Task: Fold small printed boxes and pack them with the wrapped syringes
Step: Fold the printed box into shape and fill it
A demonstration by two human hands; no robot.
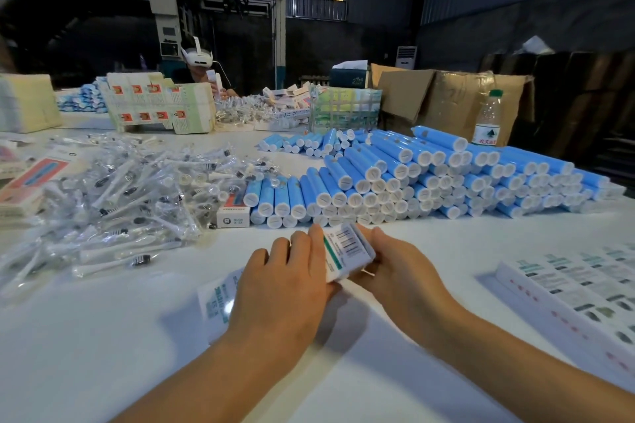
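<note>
From the head view, I see the small printed box [347,251] held just above the white desk [429,237], close in front of me, between both hands. I judge it light and thin-walled: stiff along its creases but easy to crush or dent, so it wants a hold on the long edges and corners, not a squeeze across the flat printed faces. My left hand [285,285] lies over its left side with fingers fairly straight and pressed against the card, the thumb hidden beneath, so I cannot tell how firmly it clamps. My right hand [398,271] cups the right side and underside, fingers curled round the box's edge. The hands sit close together with only the box between them. A flat printed sheet [216,302] lies on the desk under my left wrist. The wrapped syringes [113,196] sit heaped to the left, slick in clear film and likely to slide; I would pinch one by its barrel. Blue tubes [429,178] are stacked beyond, and finished boxes [577,288] lie to the right
</note>
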